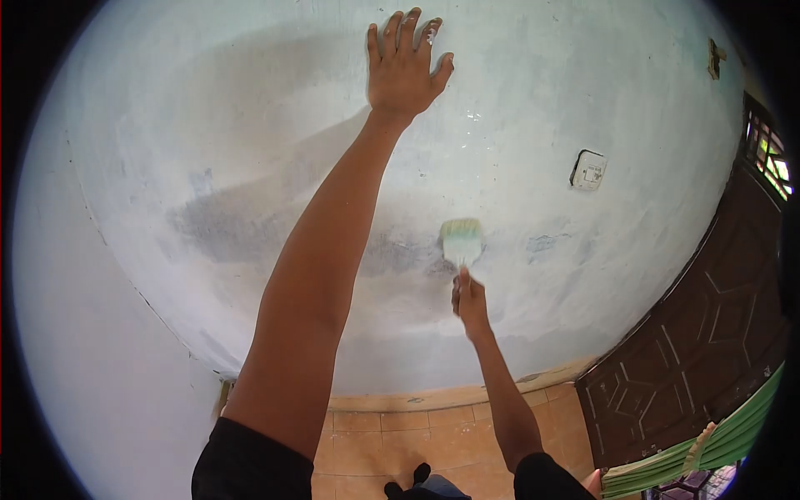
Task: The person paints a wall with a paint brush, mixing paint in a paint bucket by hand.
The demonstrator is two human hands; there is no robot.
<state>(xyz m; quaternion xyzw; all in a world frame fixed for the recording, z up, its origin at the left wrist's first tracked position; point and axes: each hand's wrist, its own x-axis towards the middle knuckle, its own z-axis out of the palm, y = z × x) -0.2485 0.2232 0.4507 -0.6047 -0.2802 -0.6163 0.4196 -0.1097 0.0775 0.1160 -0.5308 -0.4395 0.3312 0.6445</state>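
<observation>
My left hand (404, 71) lies against the upper part of the wall (275, 92), its fingers spread and nothing in it. White paint flecks show on one fingertip. Lower down, my right hand (469, 304) is closed round the handle of a wide paintbrush (462, 242). The brush points upward, its pale greenish bristles at the wall and slightly blurred. Around the brush the wall is pale with grey, patchy stains. White drips mark the wall between my two hands.
A white light switch (590, 171) sits on the wall to the right. Beyond it stands a dark carved door (667, 358), with a green curtain (717, 446) at the lower right. Orange tiles (404, 429) cover the floor, where dark-covered feet (421, 475) show.
</observation>
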